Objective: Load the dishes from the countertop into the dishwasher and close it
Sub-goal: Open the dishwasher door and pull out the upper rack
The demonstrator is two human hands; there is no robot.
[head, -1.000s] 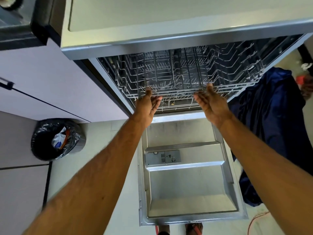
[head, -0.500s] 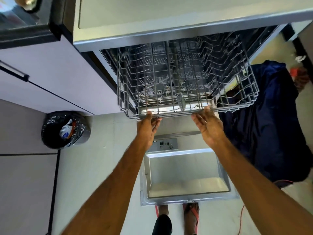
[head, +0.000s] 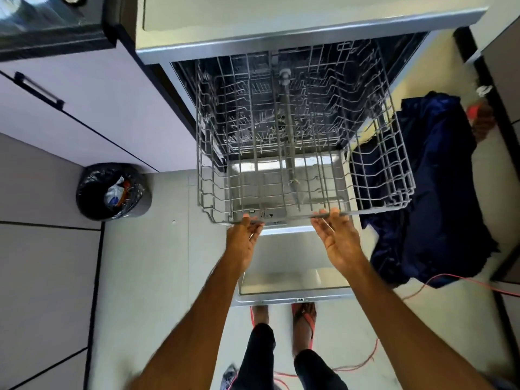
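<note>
The dishwasher stands open under the countertop (head: 281, 12), its steel door (head: 292, 280) folded down flat toward my feet. An empty grey wire upper rack (head: 380, 153) is pulled far out over the door. My left hand (head: 244, 237) grips the rack's front rail left of centre, fingers curled under it. My right hand (head: 337, 237) holds the same rail right of centre, fingertips hooked over the wire. A lower rack shows deeper inside the tub. No dishes are in view.
A black-lined trash bin (head: 112, 191) stands on the floor to the left by the pale cabinet fronts (head: 92, 108). A dark blue cloth (head: 439, 192) lies heaped right of the dishwasher. A red cord (head: 450, 280) trails across the floor near my sandalled feet.
Both hands have drawn the upper rack out of the tub toward me, from barely out to extended over the door. The view has tilted further down.
</note>
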